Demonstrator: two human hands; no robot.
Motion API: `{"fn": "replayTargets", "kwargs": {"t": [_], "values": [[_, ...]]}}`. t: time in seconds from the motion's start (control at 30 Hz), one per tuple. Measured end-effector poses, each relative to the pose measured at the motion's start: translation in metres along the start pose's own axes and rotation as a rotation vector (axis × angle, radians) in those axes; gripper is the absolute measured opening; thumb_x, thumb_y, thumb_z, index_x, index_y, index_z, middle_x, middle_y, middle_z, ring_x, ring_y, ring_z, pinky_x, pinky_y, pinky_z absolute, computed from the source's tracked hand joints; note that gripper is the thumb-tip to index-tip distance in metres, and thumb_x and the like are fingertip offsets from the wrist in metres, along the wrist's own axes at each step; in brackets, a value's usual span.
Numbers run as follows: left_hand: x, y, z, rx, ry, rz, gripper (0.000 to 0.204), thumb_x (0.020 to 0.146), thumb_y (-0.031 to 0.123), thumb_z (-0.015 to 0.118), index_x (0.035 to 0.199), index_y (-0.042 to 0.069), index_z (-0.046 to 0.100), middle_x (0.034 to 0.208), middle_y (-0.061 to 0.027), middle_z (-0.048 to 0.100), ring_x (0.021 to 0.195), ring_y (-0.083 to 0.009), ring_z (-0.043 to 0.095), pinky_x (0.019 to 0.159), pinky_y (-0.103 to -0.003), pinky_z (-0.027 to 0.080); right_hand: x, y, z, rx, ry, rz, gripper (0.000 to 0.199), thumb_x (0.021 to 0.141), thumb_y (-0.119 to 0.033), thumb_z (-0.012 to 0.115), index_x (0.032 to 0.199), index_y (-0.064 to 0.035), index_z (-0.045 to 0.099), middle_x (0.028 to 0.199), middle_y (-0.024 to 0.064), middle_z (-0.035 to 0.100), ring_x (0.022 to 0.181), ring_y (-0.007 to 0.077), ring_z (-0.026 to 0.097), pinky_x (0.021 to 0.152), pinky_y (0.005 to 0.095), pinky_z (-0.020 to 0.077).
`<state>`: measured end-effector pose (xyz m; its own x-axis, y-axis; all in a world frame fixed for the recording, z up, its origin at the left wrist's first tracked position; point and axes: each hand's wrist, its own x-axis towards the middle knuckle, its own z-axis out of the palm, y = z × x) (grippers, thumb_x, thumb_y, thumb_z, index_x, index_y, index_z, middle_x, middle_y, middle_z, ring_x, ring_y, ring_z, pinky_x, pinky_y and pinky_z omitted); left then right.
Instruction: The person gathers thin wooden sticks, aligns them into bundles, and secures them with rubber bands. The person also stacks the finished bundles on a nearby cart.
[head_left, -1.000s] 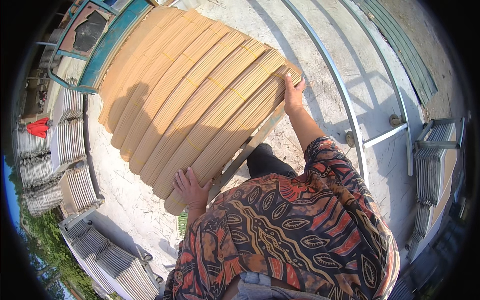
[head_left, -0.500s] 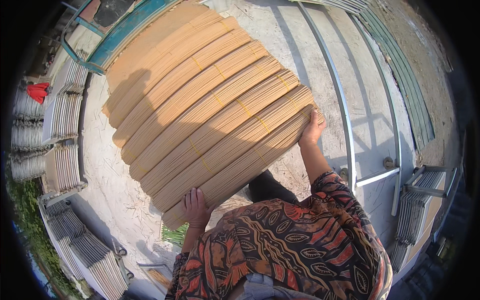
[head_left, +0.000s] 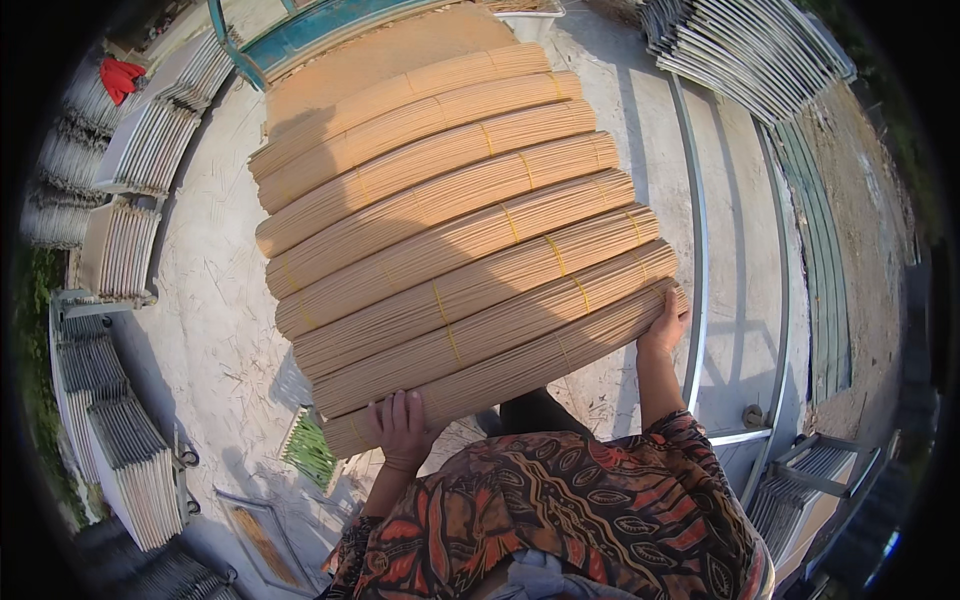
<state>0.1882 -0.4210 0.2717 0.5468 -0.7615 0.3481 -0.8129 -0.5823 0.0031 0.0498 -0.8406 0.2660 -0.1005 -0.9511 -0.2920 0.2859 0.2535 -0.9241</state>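
Several long bundles of thin brown sticks (head_left: 450, 235), tied with yellow bands, lie side by side in a broad row before me. My left hand (head_left: 402, 425) grips the nearest bundle of thin brown sticks (head_left: 500, 375) close to its left end, fingers laid over the top. At that bundle's right end, my right hand (head_left: 664, 328) is wrapped round it, thumb uppermost. The undersides of both grips are hidden. This nearest bundle lies against the one behind it.
Beyond the row is a brown board surface (head_left: 400, 68) with a teal metal frame (head_left: 350, 38). Stacked racks (head_left: 130, 450) line the left, with a red cloth (head_left: 120, 80) on some. Green sticks (head_left: 310, 450) lie low left. Metal rails (head_left: 697, 230) run along the right.
My view has turned, so the row sits farther right and flatter in the picture. Both hands keep hold of the nearest bundle's ends. The green sticks show more.
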Motion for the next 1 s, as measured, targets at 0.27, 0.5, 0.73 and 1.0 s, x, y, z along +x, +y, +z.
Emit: {"fn": "replayTargets", "kwargs": {"t": [0.27, 0.5, 0.73, 1.0], "values": [[0.003, -0.002, 0.003, 0.01, -0.018, -0.008, 0.076, 0.066, 0.056, 0.068, 0.119, 0.004, 0.048, 0.116, -0.0166, 0.05, 0.107, -0.0337, 0.048, 0.096, -0.059, 0.03, 0.006, 0.009, 0.005, -0.023, 0.009, -0.03, 0.063, 0.078, -0.026, 0.069, 0.123, -0.0036, 0.031, 0.113, 0.0148, 0.05, 0.099, 0.0256, 0.054, 0.083, 0.0379, 0.0491], [-0.007, -0.006, 0.017, 0.088, 0.049, 0.068, 0.075, 0.073, 0.06, 0.06, 0.12, 0.003, 0.047, 0.12, -0.018, 0.05, 0.108, -0.0347, 0.047, 0.096, -0.054, 0.035, 0.011, 0.021, -0.001, -0.016, 0.086, 0.011, 0.059, 0.079, -0.028, 0.067, 0.119, -0.0026, 0.032, 0.11, 0.0158, 0.05, 0.095, 0.0264, 0.056, 0.08, 0.0384, 0.0505], [-0.002, -0.001, 0.005, -0.016, -0.037, 0.014, 0.07, 0.076, 0.057, 0.059, 0.122, 0.006, 0.048, 0.128, -0.0159, 0.045, 0.118, -0.0337, 0.041, 0.102, -0.054, 0.027, 0.019, 0.028, -0.012, -0.188, 0.019, -0.063, 0.078, 0.082, -0.037, 0.061, 0.135, 0.0026, 0.021, 0.127, 0.0211, 0.039, 0.117, 0.0291, 0.041, 0.1, 0.0382, 0.034], [-0.01, 0.001, -0.007, -0.041, 0.031, -0.142, 0.051, 0.093, 0.042, 0.037, 0.13, 0.007, 0.045, 0.14, -0.0188, 0.034, 0.132, -0.0366, 0.026, 0.107, -0.055, 0.01, -0.021, -0.001, -0.007, -1.125, -0.329, -0.933, 0.062, 0.094, -0.039, 0.038, 0.139, 0.001, 0.024, 0.142, 0.0303, 0.021, 0.133, 0.0438, 0.017, 0.109, 0.0495, 0.0127]]}}
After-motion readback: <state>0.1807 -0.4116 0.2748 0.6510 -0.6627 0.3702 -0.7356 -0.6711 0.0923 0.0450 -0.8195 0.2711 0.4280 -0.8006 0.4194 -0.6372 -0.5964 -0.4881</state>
